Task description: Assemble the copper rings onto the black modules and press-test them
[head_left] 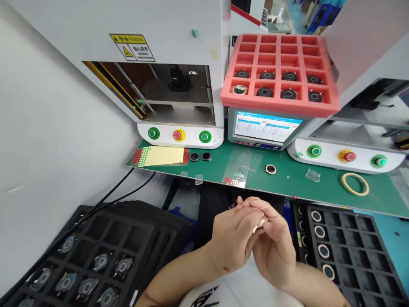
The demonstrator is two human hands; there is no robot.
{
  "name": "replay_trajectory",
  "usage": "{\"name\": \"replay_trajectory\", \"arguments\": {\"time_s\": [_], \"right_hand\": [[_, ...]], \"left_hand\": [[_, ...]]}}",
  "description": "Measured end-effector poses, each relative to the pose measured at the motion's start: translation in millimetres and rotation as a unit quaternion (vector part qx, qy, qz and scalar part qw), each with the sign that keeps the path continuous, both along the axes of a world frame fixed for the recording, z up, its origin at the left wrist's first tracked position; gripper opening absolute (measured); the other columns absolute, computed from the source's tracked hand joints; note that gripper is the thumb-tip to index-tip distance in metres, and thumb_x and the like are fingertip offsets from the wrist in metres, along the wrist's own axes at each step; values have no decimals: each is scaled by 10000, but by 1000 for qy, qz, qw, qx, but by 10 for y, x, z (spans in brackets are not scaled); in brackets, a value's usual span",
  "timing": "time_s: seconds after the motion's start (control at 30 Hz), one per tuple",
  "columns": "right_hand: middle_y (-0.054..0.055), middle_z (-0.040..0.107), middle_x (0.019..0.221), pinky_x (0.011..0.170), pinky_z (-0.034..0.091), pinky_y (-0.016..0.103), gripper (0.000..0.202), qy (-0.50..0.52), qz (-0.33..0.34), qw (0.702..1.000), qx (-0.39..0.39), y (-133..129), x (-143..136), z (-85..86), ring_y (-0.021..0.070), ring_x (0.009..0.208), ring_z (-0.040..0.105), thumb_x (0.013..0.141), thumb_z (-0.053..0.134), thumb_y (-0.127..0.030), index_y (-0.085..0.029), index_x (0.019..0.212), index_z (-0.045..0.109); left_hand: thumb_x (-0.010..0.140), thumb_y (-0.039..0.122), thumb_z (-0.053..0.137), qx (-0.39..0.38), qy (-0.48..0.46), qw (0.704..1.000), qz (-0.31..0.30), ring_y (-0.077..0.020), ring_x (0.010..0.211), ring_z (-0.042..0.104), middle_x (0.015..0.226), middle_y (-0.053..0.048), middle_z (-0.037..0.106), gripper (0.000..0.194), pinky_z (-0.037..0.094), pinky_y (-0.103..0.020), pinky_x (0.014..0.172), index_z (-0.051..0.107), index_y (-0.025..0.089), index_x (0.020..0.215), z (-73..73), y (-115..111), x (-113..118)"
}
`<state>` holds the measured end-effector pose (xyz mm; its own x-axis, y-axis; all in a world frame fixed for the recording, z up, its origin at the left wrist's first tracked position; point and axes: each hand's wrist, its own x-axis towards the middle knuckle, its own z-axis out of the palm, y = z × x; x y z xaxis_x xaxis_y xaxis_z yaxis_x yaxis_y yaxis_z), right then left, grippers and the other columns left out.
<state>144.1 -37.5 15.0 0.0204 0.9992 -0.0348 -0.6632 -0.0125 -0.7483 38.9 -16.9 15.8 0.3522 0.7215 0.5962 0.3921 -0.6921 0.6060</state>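
Both hands meet in front of my body, below the front edge of the green bench. My left hand (234, 232) has its fingers curled over a small light-gold round part (260, 224). From the right, my right hand (275, 243) wraps round the same part, its fingertips against it. Only a piece of the part's rim shows between the fingers; the rest is hidden. Nearest on the bench lie a clear plastic sheet with red tabs (236, 168) and a round gold-rimmed watch-like part (270, 169).
A pink foam tray (279, 102) with black round parts rests above a screen (268, 126). Machines with buttons stand either side. Two round parts (200, 157), yellow sheet (162, 156) and tape roll (354, 184) lie on the bench. Black trays (140, 238) stand left, another (358, 251) right.
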Motion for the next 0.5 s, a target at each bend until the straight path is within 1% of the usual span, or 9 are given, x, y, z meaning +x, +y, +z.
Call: {"name": "replay_trajectory", "arguments": {"time_s": [0.1, 0.17, 0.27, 0.3, 0.33, 0.37, 0.4, 0.43, 0.5], "right_hand": [[31, 745, 1028, 934, 575, 357, 240, 9, -6, 1000, 0, 12, -22, -16, 219, 966, 722, 854, 595, -300, -269, 1025, 760], [29, 743, 1010, 966, 560, 368, 231, 13, 0, 1000, 5, 26, -22, -26, 218, 966, 721, 854, 590, -300, -268, 1004, 763], [29, 734, 1038, 992, 542, 372, 214, 13, 21, 1000, 8, 37, 5, -43, 212, 994, 712, 868, 589, -294, -268, 1003, 753], [35, 728, 1062, 977, 550, 386, 205, 5, 32, 999, 7, 34, 21, -50, 218, 1006, 707, 877, 591, -297, -271, 1015, 742], [45, 720, 1087, 953, 561, 403, 203, -12, 40, 999, 10, 26, 40, -58, 227, 1014, 703, 888, 593, -306, -278, 1042, 721], [60, 710, 1113, 941, 563, 424, 214, -41, 41, 998, 20, 14, 60, -67, 237, 1029, 695, 896, 599, -324, -281, 1084, 692], [79, 698, 1136, 957, 550, 452, 251, -80, 29, 995, 42, 1, 82, -76, 250, 1055, 682, 893, 615, -343, -279, 1132, 656], [98, 685, 1156, 994, 520, 486, 318, -127, 5, 989, 79, -13, 105, -84, 264, 1091, 662, 879, 637, -352, -270, 1186, 615], [126, 641, 1223, 1067, 442, 545, 505, -220, -55, 958, 176, -35, 148, -91, 294, 1180, 606, 819, 702, -311, -248, 1289, 528]], "left_hand": [[994, 217, 366, 5, 27, 1000, 5, -215, 744, 695, 849, -82, 737, 237, 526, -307, 672, 539, 186, 1154, -43, -6, 2], [984, 212, 377, 8, 38, 999, 4, -224, 755, 693, 854, -88, 739, 258, 519, -312, 668, 545, 186, 1179, -75, -7, -8], [969, 205, 403, 8, 17, 1000, -2, -226, 769, 690, 857, -96, 734, 249, 511, -306, 665, 572, 181, 1150, -96, 8, -35], [967, 202, 411, -15, -5, 1000, -16, -223, 785, 688, 867, -98, 732, 234, 513, -305, 684, 584, 182, 1123, -87, 15, -45], [970, 208, 412, -59, -41, 997, -37, -215, 792, 683, 884, -99, 729, 220, 513, -304, 705, 595, 183, 1090, -69, 21, -55], [978, 229, 414, -123, -93, 986, -65, -203, 787, 674, 893, -98, 725, 209, 513, -300, 717, 604, 183, 1049, -42, 27, -62], [987, 268, 420, -202, -157, 962, -98, -189, 762, 660, 879, -92, 717, 210, 510, -294, 716, 610, 180, 1001, -8, 30, -65], [992, 318, 429, -285, -227, 922, -135, -175, 719, 640, 834, -83, 704, 236, 506, -286, 697, 610, 173, 950, 29, 31, -65], [978, 416, 461, -431, -352, 808, -193, -156, 625, 589, 699, -57, 650, 318, 482, -265, 623, 597, 157, 853, 99, 26, -53]]}}
